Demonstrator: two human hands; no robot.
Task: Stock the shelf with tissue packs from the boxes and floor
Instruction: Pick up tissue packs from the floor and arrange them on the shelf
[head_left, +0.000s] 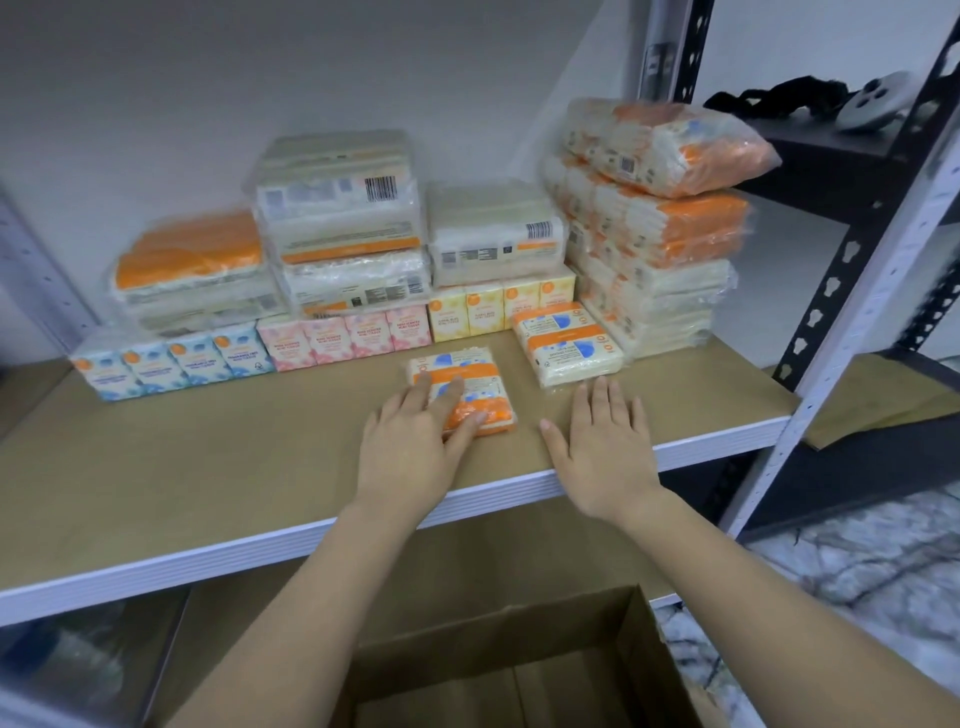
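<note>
A brown shelf (208, 467) with a white front edge is shown, its left end cut off by the frame. Stacked tissue packs (660, 228) are ranged along the back wall, their print blurred. An open cardboard box (644, 670) below is only partly seen. The left hand (415, 441) is laid with straight fingers on an orange-banded tissue pack (467, 374), partly covering it. The right hand (602, 447) is spread flat on the shelf, holding nothing, just beside a second pack (566, 343).

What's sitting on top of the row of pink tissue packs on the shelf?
Two clear-wrapped tissue bundles are stacked on the pink packs, the upper one showing a barcode. Whatever stands behind the pink row is covered.
</note>
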